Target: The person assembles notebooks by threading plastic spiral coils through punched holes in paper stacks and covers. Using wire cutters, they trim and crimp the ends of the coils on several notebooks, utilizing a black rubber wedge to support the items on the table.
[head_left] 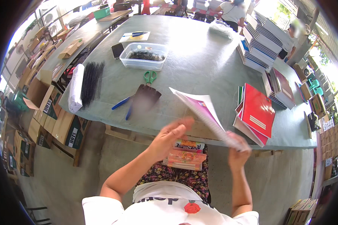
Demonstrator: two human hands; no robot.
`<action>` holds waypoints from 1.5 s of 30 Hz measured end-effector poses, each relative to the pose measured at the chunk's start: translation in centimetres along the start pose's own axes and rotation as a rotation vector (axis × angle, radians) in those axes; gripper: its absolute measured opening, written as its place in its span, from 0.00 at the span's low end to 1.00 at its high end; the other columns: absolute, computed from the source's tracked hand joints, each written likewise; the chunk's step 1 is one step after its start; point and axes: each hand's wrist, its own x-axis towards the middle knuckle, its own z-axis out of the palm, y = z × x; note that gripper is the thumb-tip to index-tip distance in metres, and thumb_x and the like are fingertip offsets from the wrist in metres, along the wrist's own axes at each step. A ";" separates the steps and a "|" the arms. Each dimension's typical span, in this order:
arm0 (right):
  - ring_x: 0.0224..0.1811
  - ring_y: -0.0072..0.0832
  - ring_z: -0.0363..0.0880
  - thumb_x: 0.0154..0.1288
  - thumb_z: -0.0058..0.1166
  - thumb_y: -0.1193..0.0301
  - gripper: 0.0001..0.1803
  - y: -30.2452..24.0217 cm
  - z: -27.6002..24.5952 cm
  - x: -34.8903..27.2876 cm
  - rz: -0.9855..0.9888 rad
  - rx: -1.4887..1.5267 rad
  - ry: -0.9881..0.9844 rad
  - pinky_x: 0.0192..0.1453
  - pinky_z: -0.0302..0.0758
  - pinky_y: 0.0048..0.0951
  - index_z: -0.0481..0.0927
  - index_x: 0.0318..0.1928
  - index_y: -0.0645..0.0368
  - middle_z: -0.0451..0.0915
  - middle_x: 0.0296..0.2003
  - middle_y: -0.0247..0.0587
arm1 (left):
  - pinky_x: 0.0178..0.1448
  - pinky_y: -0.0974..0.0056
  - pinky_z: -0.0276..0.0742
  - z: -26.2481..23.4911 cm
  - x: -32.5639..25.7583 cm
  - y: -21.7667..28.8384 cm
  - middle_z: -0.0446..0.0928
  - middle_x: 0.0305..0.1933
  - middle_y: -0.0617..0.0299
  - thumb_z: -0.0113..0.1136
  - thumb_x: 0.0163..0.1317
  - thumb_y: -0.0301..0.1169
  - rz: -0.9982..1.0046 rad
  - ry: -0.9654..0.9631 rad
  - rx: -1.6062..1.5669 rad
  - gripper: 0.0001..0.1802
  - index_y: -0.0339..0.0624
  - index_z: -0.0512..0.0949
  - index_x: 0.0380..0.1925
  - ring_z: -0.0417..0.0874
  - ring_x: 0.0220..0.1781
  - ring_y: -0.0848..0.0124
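White and pink, a notebook [206, 112] is held slantwise over the near edge of a grey-green surface [199, 60], between the dark tools and a red-topped pile of notebooks [258, 110]. Its near end is clasped by the right grip [237, 155], perhaps so that the rest of the edge is left free to be turned. By the left grip [168, 138], seen blurred with fingers parted just beside the notebook, nothing appears to be held; whether the notebook is brushed by it cannot be told. The red-topped pile is set near the right hand, probably for easy reach. Farther back, a tall stack of books [261, 45] is kept apart, perhaps to leave working room. Green-handled scissors [150, 77] and a blue-handled tool [121, 103] are partly covered by a dark brown piece [145, 96], whose kind cannot be made out. Beyond them, short black bristly pieces [146, 55] are contained in a clear plastic tub [142, 66], lidless, presumably so that small bits are kept together. Long black coils [92, 84] are laid alongside a white wrapped bundle [76, 88], whose contents are hidden. At far left, a cardboard carton [41, 90] is left with flaps raised; its inside cannot be seen.
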 end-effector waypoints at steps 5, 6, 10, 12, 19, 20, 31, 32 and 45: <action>0.45 0.27 0.78 0.52 0.68 0.68 0.27 -1.5 -2.6 2.6 0.152 0.573 0.241 0.52 0.73 0.31 0.74 0.50 0.63 0.79 0.44 0.39 | 0.54 0.63 0.73 -4.2 3.1 4.1 0.73 0.53 0.60 0.74 0.43 0.31 0.712 0.224 0.819 0.40 0.39 0.66 0.57 0.74 0.53 0.70; 0.46 0.26 0.77 0.51 0.68 0.69 0.28 -0.8 -2.6 2.5 0.171 0.747 0.162 0.52 0.72 0.30 0.73 0.52 0.63 0.79 0.44 0.38 | 0.54 0.63 0.72 -4.8 2.9 4.4 0.74 0.52 0.60 0.75 0.42 0.30 0.394 -0.083 0.464 0.40 0.38 0.67 0.57 0.74 0.53 0.70; 0.47 0.24 0.76 0.49 0.70 0.68 0.28 3.5 -1.8 0.7 0.281 0.825 -0.010 0.51 0.71 0.29 0.74 0.50 0.63 0.79 0.43 0.34 | 0.51 0.62 0.75 -6.6 0.7 2.3 0.78 0.47 0.61 0.73 0.43 0.25 0.353 -0.067 0.956 0.29 0.34 0.74 0.49 0.77 0.49 0.68; 0.46 0.23 0.76 0.50 0.70 0.67 0.27 4.4 -0.8 -0.1 0.389 0.782 -0.038 0.51 0.71 0.28 0.75 0.49 0.62 0.79 0.43 0.33 | 0.48 0.64 0.77 -8.9 0.0 -0.8 0.82 0.39 0.61 0.67 0.48 0.19 0.120 -0.016 0.836 0.16 0.31 0.79 0.39 0.80 0.42 0.70; 0.43 0.19 0.75 0.54 0.67 0.62 0.22 6.2 1.2 -0.6 0.581 0.679 -0.108 0.49 0.70 0.26 0.78 0.46 0.62 0.80 0.41 0.31 | 0.47 0.68 0.78 -10.9 -1.3 -7.4 0.82 0.39 0.60 0.61 0.53 0.13 0.145 0.133 0.560 0.10 0.30 0.79 0.37 0.79 0.41 0.76; 0.44 0.18 0.75 0.54 0.67 0.62 0.23 6.0 1.2 -0.3 0.533 0.671 -0.122 0.49 0.70 0.26 0.78 0.46 0.62 0.80 0.41 0.31 | 0.47 0.68 0.78 -10.9 -1.2 -7.6 0.82 0.39 0.60 0.61 0.53 0.13 0.142 0.134 0.561 0.10 0.30 0.80 0.37 0.79 0.41 0.76; 0.54 0.23 0.71 0.54 0.47 0.33 0.47 5.1 4.7 -2.5 0.473 0.751 0.197 0.61 0.63 0.29 0.68 0.56 0.65 0.76 0.45 0.35 | 0.57 0.60 0.71 -12.2 -2.6 -11.4 0.77 0.46 0.55 0.69 0.50 0.27 0.279 0.442 0.425 0.34 0.34 0.63 0.55 0.76 0.51 0.66; 0.51 0.23 0.73 0.56 0.57 0.42 0.38 4.6 5.1 -2.4 0.407 0.786 0.237 0.58 0.66 0.28 0.71 0.52 0.64 0.77 0.43 0.35 | 0.59 0.59 0.68 -9.5 -2.7 -10.6 0.74 0.49 0.52 0.68 0.53 0.33 0.321 0.410 0.738 0.33 0.33 0.64 0.55 0.74 0.53 0.63; 0.40 0.20 0.75 0.43 0.73 0.53 0.38 3.7 3.8 -1.7 0.483 0.640 -0.125 0.43 0.71 0.20 0.73 0.49 0.64 0.76 0.37 0.34 | 0.61 0.63 0.63 -7.9 -1.5 -0.8 0.72 0.54 0.52 0.51 0.65 0.50 0.096 0.239 0.690 0.32 0.35 0.64 0.59 0.71 0.55 0.70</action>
